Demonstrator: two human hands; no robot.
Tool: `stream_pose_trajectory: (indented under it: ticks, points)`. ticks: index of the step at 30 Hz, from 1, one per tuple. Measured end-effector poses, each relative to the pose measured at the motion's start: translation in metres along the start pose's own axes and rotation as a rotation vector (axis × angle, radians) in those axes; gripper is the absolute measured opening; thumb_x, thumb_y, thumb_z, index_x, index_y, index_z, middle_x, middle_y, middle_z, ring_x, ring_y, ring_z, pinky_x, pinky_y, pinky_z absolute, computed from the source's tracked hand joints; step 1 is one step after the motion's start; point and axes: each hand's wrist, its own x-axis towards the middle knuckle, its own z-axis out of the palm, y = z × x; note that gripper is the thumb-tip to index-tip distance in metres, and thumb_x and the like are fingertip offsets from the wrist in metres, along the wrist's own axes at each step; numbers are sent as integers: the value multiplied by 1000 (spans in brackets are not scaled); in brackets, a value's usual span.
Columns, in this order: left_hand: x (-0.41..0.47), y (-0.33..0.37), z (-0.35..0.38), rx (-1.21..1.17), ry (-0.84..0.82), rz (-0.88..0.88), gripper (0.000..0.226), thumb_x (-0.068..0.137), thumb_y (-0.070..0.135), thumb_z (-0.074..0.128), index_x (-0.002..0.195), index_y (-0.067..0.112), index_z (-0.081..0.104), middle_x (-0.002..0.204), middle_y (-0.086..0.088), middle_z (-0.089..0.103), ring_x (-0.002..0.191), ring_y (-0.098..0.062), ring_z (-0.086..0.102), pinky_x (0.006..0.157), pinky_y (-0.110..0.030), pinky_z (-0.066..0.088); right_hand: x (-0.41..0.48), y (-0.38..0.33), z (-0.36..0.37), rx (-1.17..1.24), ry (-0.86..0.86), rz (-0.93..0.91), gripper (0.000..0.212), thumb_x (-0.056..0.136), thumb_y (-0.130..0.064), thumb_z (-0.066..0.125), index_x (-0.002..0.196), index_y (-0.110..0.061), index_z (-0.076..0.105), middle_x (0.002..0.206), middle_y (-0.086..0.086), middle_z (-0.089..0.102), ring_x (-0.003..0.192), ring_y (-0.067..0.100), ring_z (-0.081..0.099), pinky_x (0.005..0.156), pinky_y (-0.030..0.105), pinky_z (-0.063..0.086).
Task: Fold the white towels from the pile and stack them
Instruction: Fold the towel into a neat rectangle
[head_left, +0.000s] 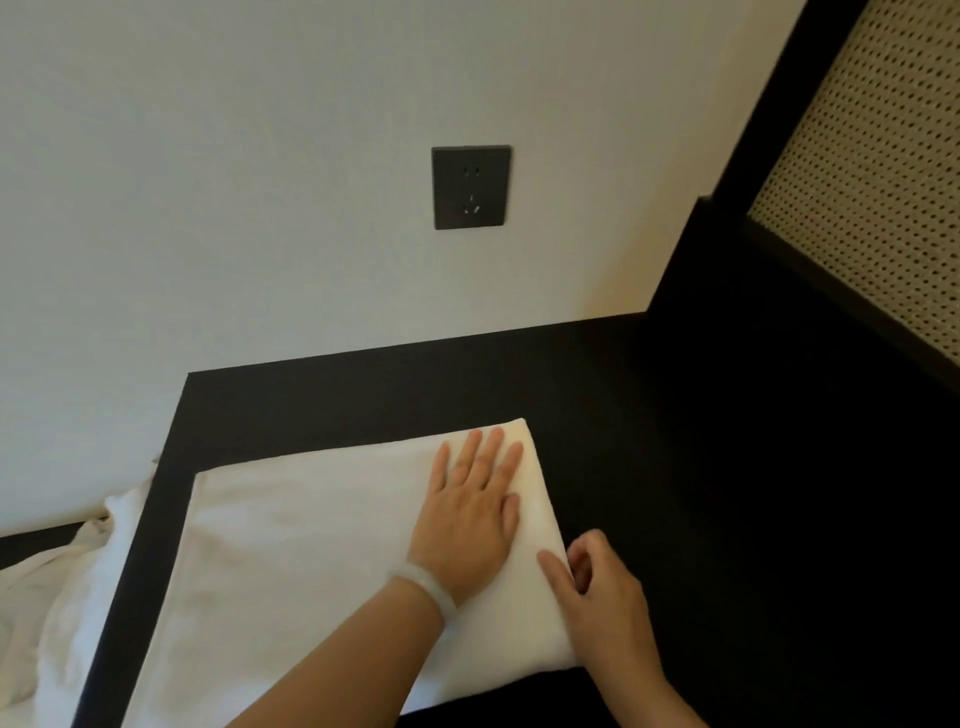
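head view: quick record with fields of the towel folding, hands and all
towel: white, partly folded, lying flat on table
table: dark top, against wall
left hand: fingers straight, pressing towel
right hand: fingers curled, apparently pinching towel's right edge
pile: crumpled white towels, past table's left edge

A dark wall socket (470, 187) sits above the black tabletop (675, 467), beside a cane-weave panel (878, 171).
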Motion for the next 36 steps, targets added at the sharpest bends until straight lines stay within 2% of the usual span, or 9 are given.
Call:
stream_pose_trajectory:
  ticks: [5, 10, 16, 21, 26, 36]
  points:
    - [-1, 1, 0, -23, 20, -23, 58, 100, 48, 0, 155, 33, -10, 163, 7, -16, 147, -14, -24, 122, -46, -10, 0, -20, 5, 11, -4, 100, 27, 93, -60, 46, 84, -35, 44, 79, -9, 59, 68, 2, 59, 55, 18, 42]
    - [1, 1, 0, -30, 15, -34, 58, 100, 48, 1, 155, 33, -8, 163, 7, -15, 147, -13, -23, 122, -46, -9, 4, -26, 4, -168, -100, 123, 34, 95, -65, 31, 86, -34, 42, 78, -10, 60, 65, 1, 59, 52, 17, 38]
    - [1, 1, 0, 5, -15, -34, 60, 98, 49, -2, 155, 32, -9, 162, 6, -17, 147, -16, -24, 121, -47, -9, 6, -22, -7, -352, -234, 73, 44, 98, -64, 16, 86, -34, 45, 80, -10, 60, 69, 1, 57, 57, 23, 37]
    - [1, 1, 0, -10, -14, -27, 60, 98, 50, -1, 155, 34, -10, 162, 7, -17, 148, -14, -23, 120, -45, -14, 10, -24, -7, -450, -306, 42, 42, 100, -61, 14, 89, -33, 44, 83, -10, 57, 71, 0, 56, 63, 25, 41]
    - [2, 0, 1, -18, -3, -22, 60, 98, 50, 1, 155, 34, -9, 163, 7, -16, 147, -14, -23, 120, -45, -14, 2, -21, -5, -428, -283, 94, 34, 100, -59, 11, 82, -35, 27, 81, -12, 56, 68, -2, 55, 55, 21, 34]
    - [0, 1, 2, -24, 22, -23, 59, 99, 51, 1, 154, 35, -11, 162, 9, -17, 146, -11, -26, 119, -41, -18, -8, -12, -9, -226, -193, 112, 30, 101, -56, 15, 87, -35, 31, 83, -10, 57, 71, -3, 56, 59, 17, 36]
